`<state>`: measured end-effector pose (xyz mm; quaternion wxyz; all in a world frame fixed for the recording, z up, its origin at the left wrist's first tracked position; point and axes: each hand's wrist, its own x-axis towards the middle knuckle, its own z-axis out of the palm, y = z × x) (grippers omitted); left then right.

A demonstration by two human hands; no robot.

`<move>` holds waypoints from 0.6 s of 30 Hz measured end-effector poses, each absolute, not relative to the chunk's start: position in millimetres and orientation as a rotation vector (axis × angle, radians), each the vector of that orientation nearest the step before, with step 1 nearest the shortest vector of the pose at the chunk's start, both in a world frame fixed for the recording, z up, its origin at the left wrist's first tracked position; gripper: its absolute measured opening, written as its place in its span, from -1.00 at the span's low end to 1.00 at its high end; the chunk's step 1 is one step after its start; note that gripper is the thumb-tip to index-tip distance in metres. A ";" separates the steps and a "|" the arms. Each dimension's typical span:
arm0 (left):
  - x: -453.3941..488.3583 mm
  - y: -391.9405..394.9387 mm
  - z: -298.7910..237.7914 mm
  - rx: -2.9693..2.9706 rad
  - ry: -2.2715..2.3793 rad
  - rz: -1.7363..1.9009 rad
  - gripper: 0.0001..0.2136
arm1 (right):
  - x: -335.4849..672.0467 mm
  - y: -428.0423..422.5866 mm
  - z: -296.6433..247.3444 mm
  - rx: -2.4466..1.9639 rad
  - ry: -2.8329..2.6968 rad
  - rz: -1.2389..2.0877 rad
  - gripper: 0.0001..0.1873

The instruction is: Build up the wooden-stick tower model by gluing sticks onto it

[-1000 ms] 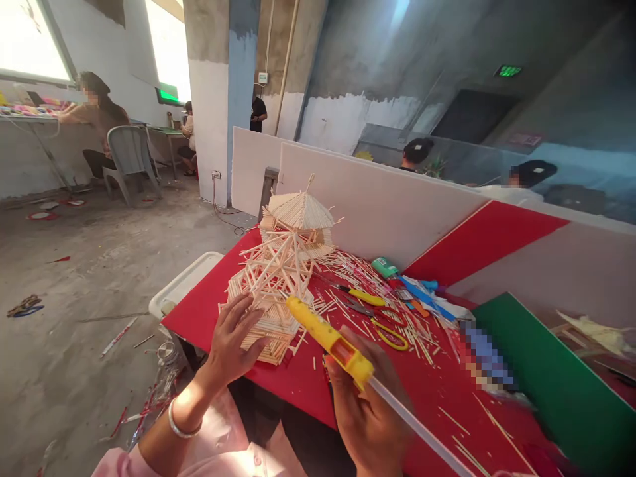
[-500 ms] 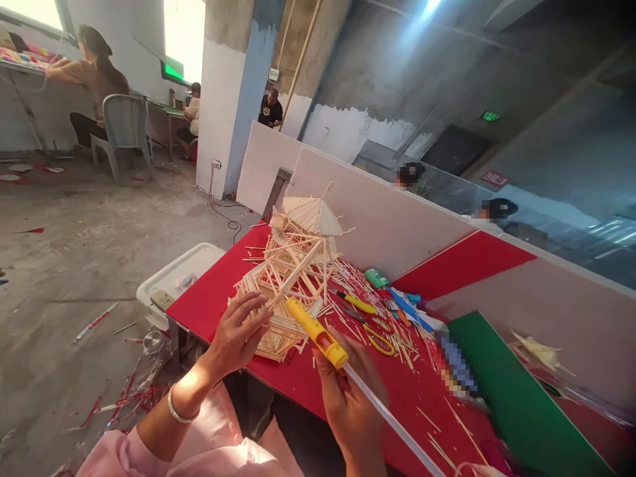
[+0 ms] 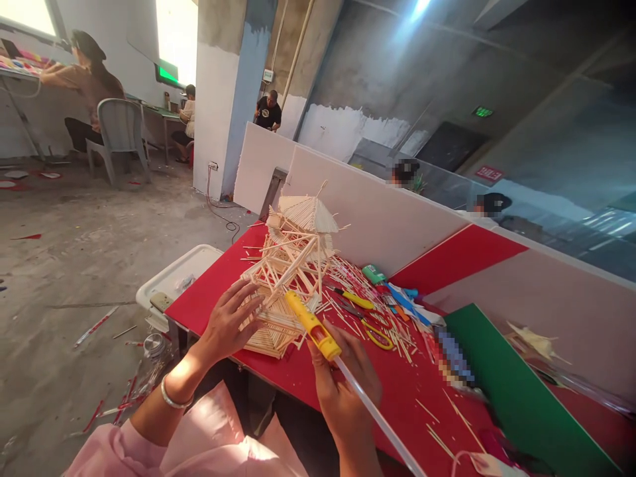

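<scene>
A tower model of thin wooden sticks point(image 3: 293, 258) stands on the red table point(image 3: 213, 298) near its left corner. My left hand point(image 3: 229, 321) lies on the model's layered base, fingers spread and curved against it. My right hand point(image 3: 342, 391) is closed round a yellow glue gun point(image 3: 313, 324) with a clear glue stick point(image 3: 377, 417) sticking out of its back. The gun's nozzle points at the model's lower frame, close to my left fingertips.
Loose sticks, yellow-handled scissors point(image 3: 375, 334), a yellow cutter point(image 3: 355, 299) and a green tube point(image 3: 372, 273) lie right of the model. White partition boards point(image 3: 377, 212) back the table; a green board point(image 3: 517, 391) lies at right. A white bin point(image 3: 173, 278) stands below the corner. People sit beyond.
The view swung left and a little nearer. My right hand brought the glue gun's nozzle closer to the model's lower frame. My left hand stayed on the base.
</scene>
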<state>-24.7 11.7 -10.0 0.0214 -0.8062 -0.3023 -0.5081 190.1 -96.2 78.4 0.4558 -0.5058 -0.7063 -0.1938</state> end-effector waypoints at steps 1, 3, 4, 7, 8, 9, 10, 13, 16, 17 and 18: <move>-26.3 13.5 -8.0 -2.522 -0.921 -1.536 -0.57 | 189.6 -94.4 80.6 -1.256 -1.720 -0.492 -0.60; -29.3 17.6 -2.7 -2.566 -0.875 -1.463 -0.58 | 188.5 -89.8 87.0 -1.291 -1.707 -0.502 -0.63; -30.6 19.6 0.3 -2.584 -0.850 -1.434 -0.59 | 187.9 -87.2 91.1 -1.314 -1.718 -0.493 -0.67; -33.8 24.2 8.2 -2.626 -0.808 -1.384 -0.62 | 186.4 -81.1 104.3 -1.367 -1.779 -0.464 -0.75; -34.3 24.8 10.0 -2.639 -0.807 -1.374 -0.64 | 186.4 -80.0 108.5 -1.370 -1.792 -0.476 -0.75; -34.5 24.7 11.3 -2.652 -0.807 -1.366 -0.66 | 186.9 -79.5 112.7 -1.367 -1.802 -0.497 -0.75; -34.3 24.1 11.9 -2.661 -0.805 -1.362 -0.68 | 187.8 -79.5 116.7 -1.357 -1.810 -0.523 -0.74; -29.6 19.2 10.6 -2.657 -0.786 -1.391 -0.70 | 192.4 -79.9 128.1 -1.321 -1.843 -0.591 -0.76; -17.9 11.5 6.1 -2.560 -0.843 -1.483 -0.68 | 197.0 -76.7 135.2 -1.315 -1.868 -0.664 -0.77; -12.3 8.6 4.5 -2.504 -0.884 -1.514 -0.68 | 198.3 -74.4 135.7 -1.319 -1.863 -0.690 -0.77; -6.0 5.5 2.9 -2.438 -0.928 -1.543 -0.68 | 199.6 -71.7 135.1 -1.322 -1.852 -0.712 -0.76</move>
